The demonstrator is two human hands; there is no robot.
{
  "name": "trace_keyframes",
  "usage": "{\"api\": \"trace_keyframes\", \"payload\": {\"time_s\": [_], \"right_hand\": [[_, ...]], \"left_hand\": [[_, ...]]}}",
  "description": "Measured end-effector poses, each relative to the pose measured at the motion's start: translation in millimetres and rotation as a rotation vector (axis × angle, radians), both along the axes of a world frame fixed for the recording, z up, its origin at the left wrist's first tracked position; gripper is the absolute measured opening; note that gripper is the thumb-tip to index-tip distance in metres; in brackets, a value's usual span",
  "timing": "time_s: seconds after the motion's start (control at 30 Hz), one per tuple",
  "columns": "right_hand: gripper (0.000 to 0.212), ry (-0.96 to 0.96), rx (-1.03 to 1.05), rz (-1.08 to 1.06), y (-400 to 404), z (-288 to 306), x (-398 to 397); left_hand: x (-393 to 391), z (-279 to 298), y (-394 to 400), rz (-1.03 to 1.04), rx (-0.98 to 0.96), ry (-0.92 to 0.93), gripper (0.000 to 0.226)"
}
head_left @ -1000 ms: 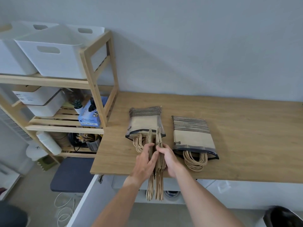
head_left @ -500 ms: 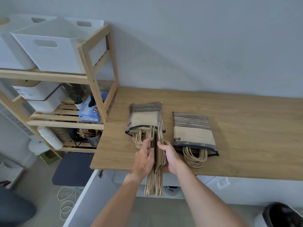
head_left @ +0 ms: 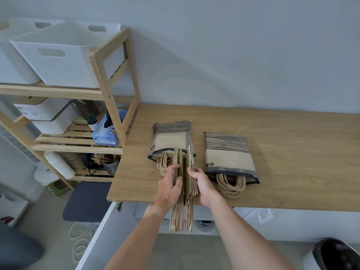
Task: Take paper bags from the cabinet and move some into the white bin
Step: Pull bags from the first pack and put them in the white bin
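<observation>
At the lower centre of the frame, the bags [head_left: 185,178] are held on edge over the table [head_left: 292,137] rim, spread wider than before, gripped by the left hand [head_left: 169,189] and right hand [head_left: 202,184].

Both my forearms come up from the bottom edge, bare, converging toward centre. Left hand [head_left: 170,189] is palm-right, back of hand facing me, fingers curled fwd w/ tips bent inward, thumb side up. Right hand [head_left: 201,184] is opposite it, palm-left, fingers curled the same way, thumb on top. Hands sit just beside each other at approx. the same height, not touching, each gripping its own share of what's between them. Wrists roughly straight, right forearm angled in more steeply than left. Elbows out of view.
</observation>
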State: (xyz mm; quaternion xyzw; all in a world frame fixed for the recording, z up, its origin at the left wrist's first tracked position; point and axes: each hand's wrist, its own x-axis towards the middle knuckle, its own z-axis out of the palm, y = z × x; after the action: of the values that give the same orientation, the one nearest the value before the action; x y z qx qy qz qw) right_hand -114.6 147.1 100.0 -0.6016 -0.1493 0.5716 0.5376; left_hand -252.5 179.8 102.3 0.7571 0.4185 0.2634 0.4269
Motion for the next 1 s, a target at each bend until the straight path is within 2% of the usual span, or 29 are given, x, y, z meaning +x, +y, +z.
{"api": "trace_keyframes", "payload": {"time_s": [0.1,0.2,0.23,0.33,0.47,0.6,0.7,0.83,0.93,1.0], "right_hand": [[0.060,0.006,-0.009,0.006,-1,1,1],[0.061,0.006,0.000,-0.003,-1,1,-2],[0.061,-0.002,0.000,-0.006,-1,2,-3],[0.061,0.003,0.020,0.010,-3,2,-2],[0.060,-0.017,0.011,-0.026,-4,3,-8],[0.056,-0.016,-0.010,-0.031,-6,6,-9],[0.059,-0.027,-0.026,-0.040,-6,4,-10],[0.064,-0.030,-0.031,-0.018,-7,4,-9],[0.064,-0.048,-0.037,-0.002,-8,5,-10],[0.057,-0.067,-0.043,-0.013,-10,7,-12]], "left_hand": [[0,-4,1,-0.025,0.051,0.029,0.047],[0,-6,0,-0.072,0.115,0.080,0.031],[0,-5,-2,-0.061,0.080,0.063,0.031],[-1,-5,-3,-0.036,-0.006,0.039,0.055],[-1,-5,-5,-0.049,0.046,0.037,0.046],[-2,-11,-4,-0.077,0.087,0.045,0.057],[-1,-5,-8,-0.066,0.087,0.049,0.041],[-4,-6,-5,-0.058,-0.019,0.027,0.067],[-4,-6,-7,-0.052,-0.014,0.012,0.061],[-5,-3,-10,-0.045,0.005,0.003,0.053]]}}
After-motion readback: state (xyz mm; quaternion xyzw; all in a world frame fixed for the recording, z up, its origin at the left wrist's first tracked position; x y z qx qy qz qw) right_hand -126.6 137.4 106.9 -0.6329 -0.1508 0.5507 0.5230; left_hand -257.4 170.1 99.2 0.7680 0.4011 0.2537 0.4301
